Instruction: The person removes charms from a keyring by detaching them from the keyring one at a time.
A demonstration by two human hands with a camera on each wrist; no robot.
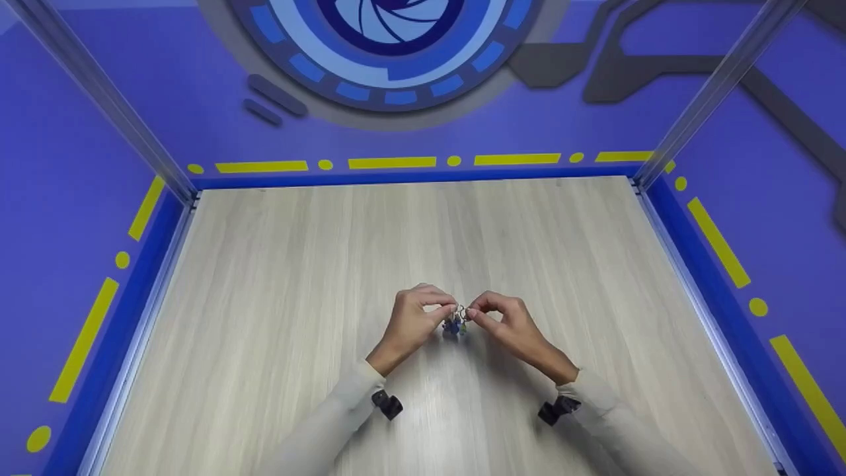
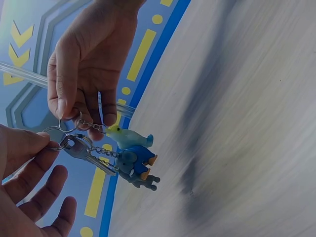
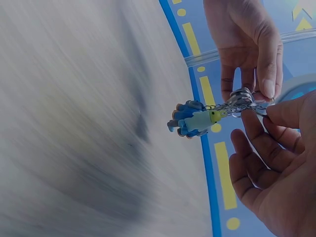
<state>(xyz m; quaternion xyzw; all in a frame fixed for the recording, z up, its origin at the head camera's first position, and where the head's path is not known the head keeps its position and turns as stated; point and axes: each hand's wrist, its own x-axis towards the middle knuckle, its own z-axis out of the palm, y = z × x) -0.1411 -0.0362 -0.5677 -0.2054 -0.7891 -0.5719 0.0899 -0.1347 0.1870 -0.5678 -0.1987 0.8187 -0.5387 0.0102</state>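
Note:
My left hand (image 1: 411,324) and right hand (image 1: 519,330) meet above the table, each pinching metal ring between thumb and forefinger. In the left wrist view, the left fingers grip a key ring at its edge, and a silver key (image 2: 79,149) hangs from it. Opposite, the right hand holds a smaller ring with a short chain. That chain carries a pale blue bird charm (image 2: 129,137) with a yellow head. Beside it dangle a blue and grey elephant charm (image 2: 134,162) and a grey figure (image 2: 147,182). The rings overlap between the fingertips.
A light wood-grain table (image 1: 297,264) spreads beneath both hands. Blue panels (image 1: 423,149) with yellow markings stand at the back and both sides, joined by metal corner posts (image 1: 119,99). Each sleeved wrist bears a small black camera (image 1: 388,404).

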